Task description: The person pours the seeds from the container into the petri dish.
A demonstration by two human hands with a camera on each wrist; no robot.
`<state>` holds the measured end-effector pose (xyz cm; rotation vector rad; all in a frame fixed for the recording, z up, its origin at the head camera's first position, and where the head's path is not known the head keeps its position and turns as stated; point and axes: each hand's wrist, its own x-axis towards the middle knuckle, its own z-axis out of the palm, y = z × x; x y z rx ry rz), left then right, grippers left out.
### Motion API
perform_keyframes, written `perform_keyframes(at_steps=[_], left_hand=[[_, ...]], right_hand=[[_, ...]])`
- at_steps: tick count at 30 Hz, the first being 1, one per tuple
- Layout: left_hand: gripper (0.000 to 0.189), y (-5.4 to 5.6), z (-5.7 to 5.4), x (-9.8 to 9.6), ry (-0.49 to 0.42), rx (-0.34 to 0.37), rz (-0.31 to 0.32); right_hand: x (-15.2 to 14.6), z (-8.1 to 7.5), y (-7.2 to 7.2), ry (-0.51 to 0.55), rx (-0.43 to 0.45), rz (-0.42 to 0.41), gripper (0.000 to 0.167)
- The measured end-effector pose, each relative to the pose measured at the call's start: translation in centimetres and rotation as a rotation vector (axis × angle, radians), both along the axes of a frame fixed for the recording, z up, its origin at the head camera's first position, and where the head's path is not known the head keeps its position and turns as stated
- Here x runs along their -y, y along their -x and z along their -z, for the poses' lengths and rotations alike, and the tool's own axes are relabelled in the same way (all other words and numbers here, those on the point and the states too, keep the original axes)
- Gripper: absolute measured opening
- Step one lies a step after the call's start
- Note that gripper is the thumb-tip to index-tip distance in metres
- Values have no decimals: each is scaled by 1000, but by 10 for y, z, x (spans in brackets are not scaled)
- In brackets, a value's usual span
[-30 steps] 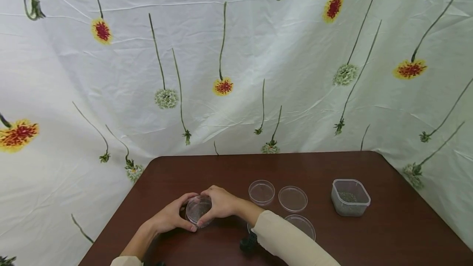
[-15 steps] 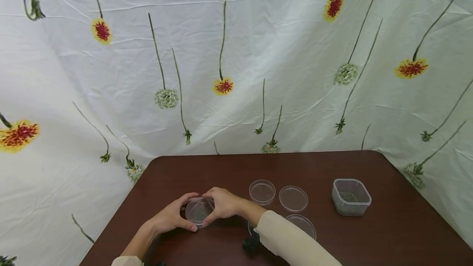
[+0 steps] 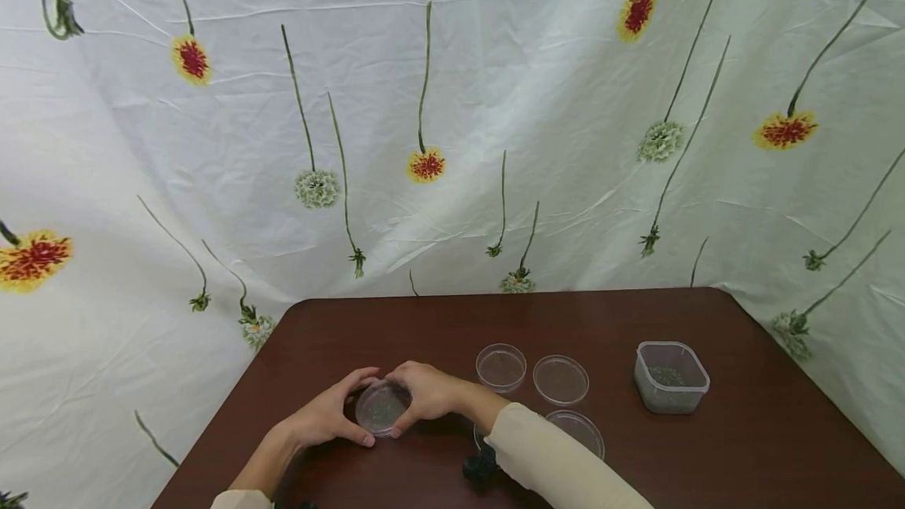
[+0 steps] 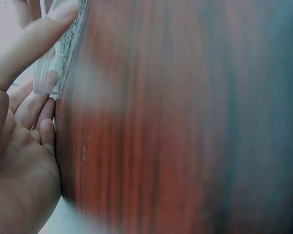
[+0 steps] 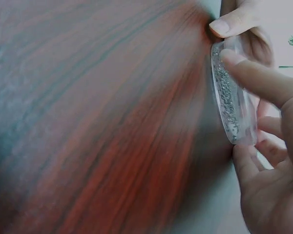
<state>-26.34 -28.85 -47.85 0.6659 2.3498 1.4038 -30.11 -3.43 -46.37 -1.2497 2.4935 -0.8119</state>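
Note:
A round clear petri dish (image 3: pixel 382 408) with fine greyish granules inside sits low over the table, left of centre in the head view. My left hand (image 3: pixel 321 419) holds it from the left, fingers round the far side and thumb at the near edge. From the right, my right hand (image 3: pixel 433 393) grips the opposite side, its thumb at the near rim. In the right wrist view the dish (image 5: pixel 228 100) shows side-on, a grainy layer along its bottom and a clear upper part above that. The left wrist view catches only one end of the dish (image 4: pixel 63 58).
Flat clear dishes (image 3: pixel 561 380) lie right of my hands; the right forearm (image 3: pixel 558 454) partly covers the nearer ones. A square plastic tub (image 3: pixel 668 400) with similar granules stands farther right on the brown table (image 3: pixel 396 324). A flower-print cloth (image 3: pixel 452 242) hangs behind.
My right thumb has shifted from over the dish to its near right rim. The dish's top now looks lower and more level. The left hand has barely moved.

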Motion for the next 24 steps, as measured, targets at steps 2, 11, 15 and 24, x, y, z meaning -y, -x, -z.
perform_keyframes(at_steps=[2, 11, 15, 24], left_hand=[[105, 0, 0, 1, 10, -4, 5], [96, 1, 3, -1, 39, -23, -5], [89, 2, 3, -1, 27, -19, 10], [83, 0, 1, -2, 35, -28, 13]], right_hand=[[1, 0, -1, -19, -1, -2, 87], [0, 2, 0, -14, -26, 18, 86], [-2, 3, 0, 15, -21, 13, 83], [-2, 4, 2, 26, -70, -7, 78]])
